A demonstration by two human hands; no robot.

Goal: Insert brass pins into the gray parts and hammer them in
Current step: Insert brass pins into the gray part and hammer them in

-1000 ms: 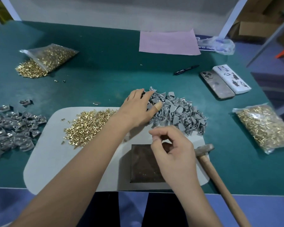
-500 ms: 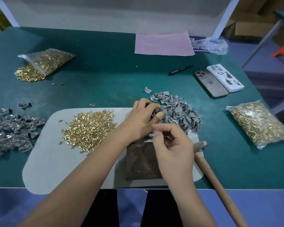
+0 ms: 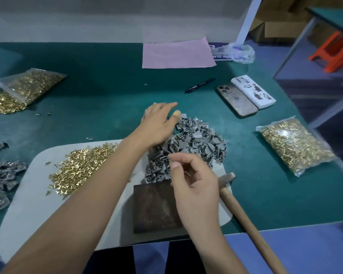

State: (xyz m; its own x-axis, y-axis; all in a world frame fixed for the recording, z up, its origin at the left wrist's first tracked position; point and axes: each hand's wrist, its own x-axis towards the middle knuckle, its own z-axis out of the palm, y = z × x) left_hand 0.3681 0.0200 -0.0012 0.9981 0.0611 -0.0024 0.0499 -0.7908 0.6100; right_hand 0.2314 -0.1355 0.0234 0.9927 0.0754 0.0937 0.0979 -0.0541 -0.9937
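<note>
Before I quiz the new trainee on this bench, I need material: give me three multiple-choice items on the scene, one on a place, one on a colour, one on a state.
1. Where does the hammer lie?
A. right of the dark block
B. on the pink sheet
C. beside the open bag

2. What colour is the table?
A. red
B. teal green
C. white

3. How is the left hand?
A. gripping the hammer
B. fingers spread over the gray parts
C. holding the pen

Answers:
1 A: its head rests on the mat just right of the block, handle running toward the near edge.
2 B: teal green shows all round the mat.
3 B: its fingers are straight over the far side of the pile, while the right hand hovers with fingers curled.
</note>
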